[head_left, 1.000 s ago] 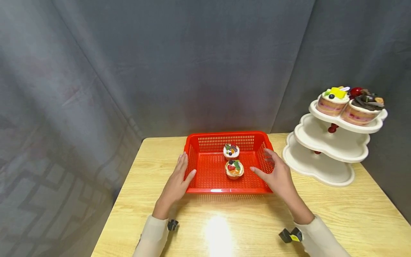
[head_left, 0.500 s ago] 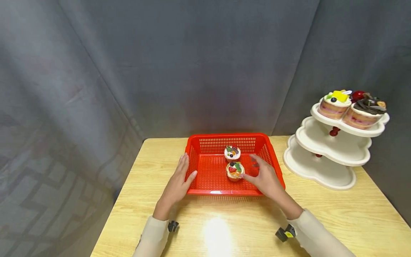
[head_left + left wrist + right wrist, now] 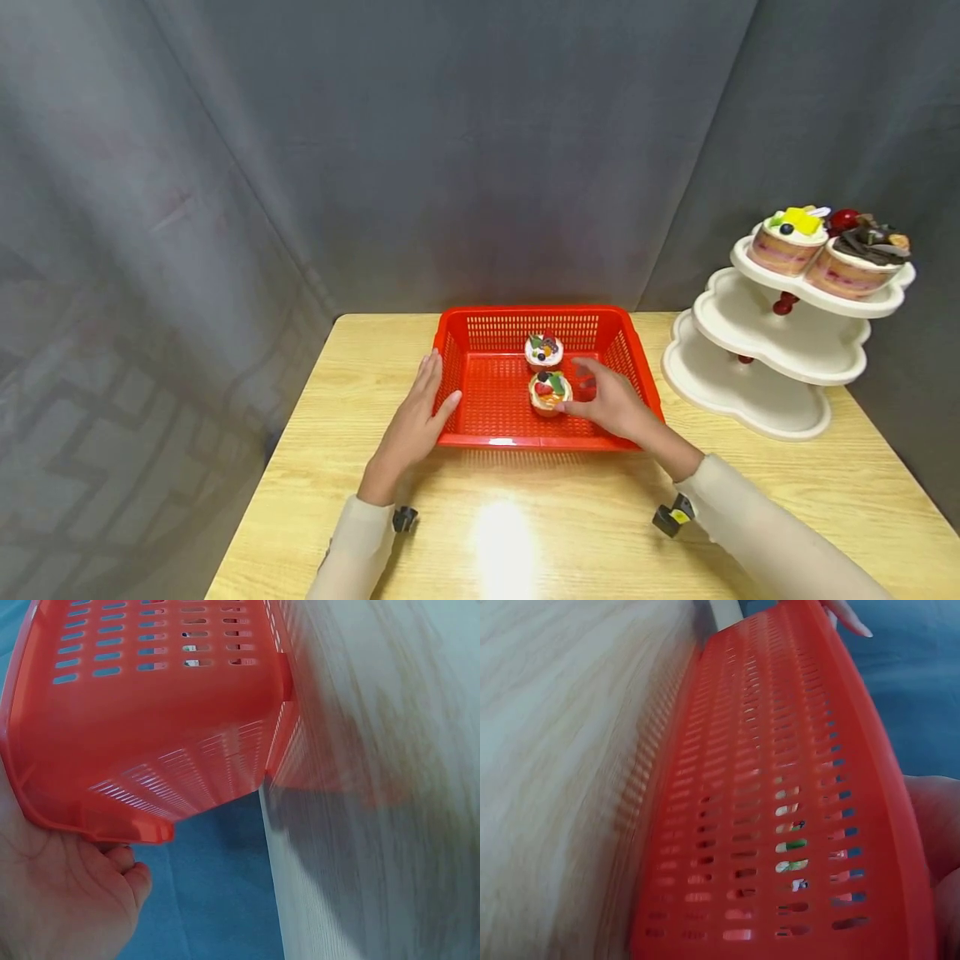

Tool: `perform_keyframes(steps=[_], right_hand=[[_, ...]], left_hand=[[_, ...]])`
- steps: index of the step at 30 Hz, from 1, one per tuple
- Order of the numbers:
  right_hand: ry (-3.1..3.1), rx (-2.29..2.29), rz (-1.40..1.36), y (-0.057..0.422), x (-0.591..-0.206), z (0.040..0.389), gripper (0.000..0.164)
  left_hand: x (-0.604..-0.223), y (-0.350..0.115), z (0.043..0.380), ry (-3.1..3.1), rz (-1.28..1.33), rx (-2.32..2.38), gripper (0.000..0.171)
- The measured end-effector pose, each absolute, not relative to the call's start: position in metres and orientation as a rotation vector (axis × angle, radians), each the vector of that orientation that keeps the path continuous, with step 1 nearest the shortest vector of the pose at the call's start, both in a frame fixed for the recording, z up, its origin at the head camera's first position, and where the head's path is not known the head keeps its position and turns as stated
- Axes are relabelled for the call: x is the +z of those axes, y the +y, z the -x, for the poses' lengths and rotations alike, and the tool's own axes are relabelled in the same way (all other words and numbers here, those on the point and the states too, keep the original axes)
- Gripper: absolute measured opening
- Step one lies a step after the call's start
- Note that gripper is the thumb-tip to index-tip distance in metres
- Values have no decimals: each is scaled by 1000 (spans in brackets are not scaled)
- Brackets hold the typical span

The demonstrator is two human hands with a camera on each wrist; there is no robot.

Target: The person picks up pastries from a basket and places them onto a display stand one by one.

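Note:
My left hand point(image 3: 411, 427) rests along the left rim of the red plastic basket point(image 3: 495, 442), fingers straight and thumb apart. In the left wrist view its palm point(image 3: 67, 892) lies against the basket's corner. My right hand point(image 3: 617, 405) reaches over the basket's front right side, its fingers bent but apart. Its thumb tip is at the right edge of the front fruit-topped cupcake point(image 3: 549, 392); whether it touches cannot be told. Just behind sits a second cupcake point(image 3: 543, 352) with white cream and berries. The right wrist view shows mostly the basket's slotted wall point(image 3: 772, 787), hiding the fingers.
A white three-tier stand point(image 3: 780, 333) is on the right of the wooden table point(image 3: 360, 367). Its top tier bears a yellow-topped cake point(image 3: 789, 246), a chocolate-topped cake point(image 3: 855, 265) and a red topping partly hidden behind. A grey curtain point(image 3: 480, 167) hangs behind.
My right hand has moved left from the basket's right side to beside the front cupcake. The left hand stays at the left rim; both cupcakes keep their places in the basket.

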State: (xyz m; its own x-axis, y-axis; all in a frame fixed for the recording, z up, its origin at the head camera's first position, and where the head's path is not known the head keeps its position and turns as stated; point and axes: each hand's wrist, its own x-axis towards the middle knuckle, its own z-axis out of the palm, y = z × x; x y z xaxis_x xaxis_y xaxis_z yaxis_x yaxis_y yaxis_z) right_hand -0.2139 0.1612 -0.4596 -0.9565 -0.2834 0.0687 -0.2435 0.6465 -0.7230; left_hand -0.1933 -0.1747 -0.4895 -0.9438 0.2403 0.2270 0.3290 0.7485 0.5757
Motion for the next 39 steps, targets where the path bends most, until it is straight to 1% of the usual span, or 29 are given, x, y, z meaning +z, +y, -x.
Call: perform_keyframes(steps=[4, 9, 15, 21, 29, 33, 39], right_hand=[[2767, -1144, 475, 159, -461, 220, 87], [2755, -1112, 463, 158, -460, 223, 90], [2750, -1089, 521, 156, -461, 230, 89], [2720, -1079, 514, 153, -467, 237, 85], [2690, -1103, 525, 148, -476, 240, 85], [2696, -1086, 551, 145, -479, 241, 86], [2727, -1069, 553, 145, -481, 241, 82]], left_hand=[[-487, -176, 192, -2819, 439, -967, 75], [-486, -174, 193, -2805, 475, -986, 74], [-487, -173, 193, -2803, 462, -962, 76], [-488, -172, 193, -2801, 455, -987, 74], [-491, -173, 194, -2804, 464, -958, 75], [-491, -173, 195, -2783, 481, -973, 72], [-489, -172, 194, -2782, 490, -970, 71]])
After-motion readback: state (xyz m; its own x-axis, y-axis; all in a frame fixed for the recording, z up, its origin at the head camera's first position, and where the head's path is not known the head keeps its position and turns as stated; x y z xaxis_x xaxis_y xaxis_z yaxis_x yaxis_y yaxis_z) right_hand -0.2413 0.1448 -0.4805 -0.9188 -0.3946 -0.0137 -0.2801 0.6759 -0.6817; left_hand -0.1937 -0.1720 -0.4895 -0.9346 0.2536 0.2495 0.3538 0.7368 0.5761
